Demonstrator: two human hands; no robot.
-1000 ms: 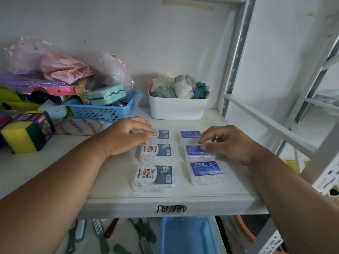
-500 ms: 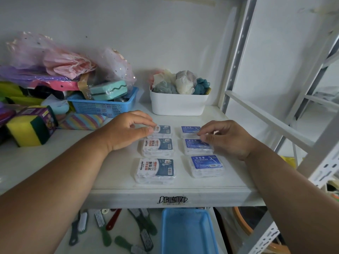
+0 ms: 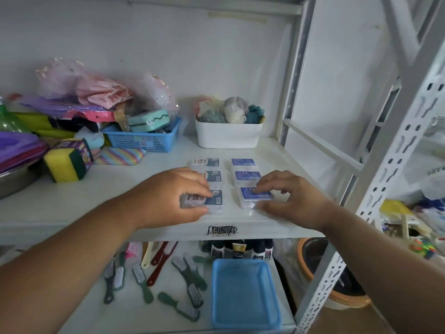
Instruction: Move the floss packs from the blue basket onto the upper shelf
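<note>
Each grip [image 3: 192, 201] [image 3: 272, 198] pinching a front floss pack [image 3: 213, 201] [image 3: 255, 192] on the upper shelf [image 3: 96, 203].

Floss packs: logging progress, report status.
Left hand, right hand each on a front pack. Six floss packs on upper shelf. Blue basket empty. Nothing obstructing.

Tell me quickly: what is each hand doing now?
Left hand: fingers closed on the front left floss pack.
Right hand: fingers closed on the front right floss pack.

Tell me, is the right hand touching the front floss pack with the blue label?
Touching. In the head view the right hand has its fingertips on the front blue-label floss pack and its thumb against the near edge.
</note>
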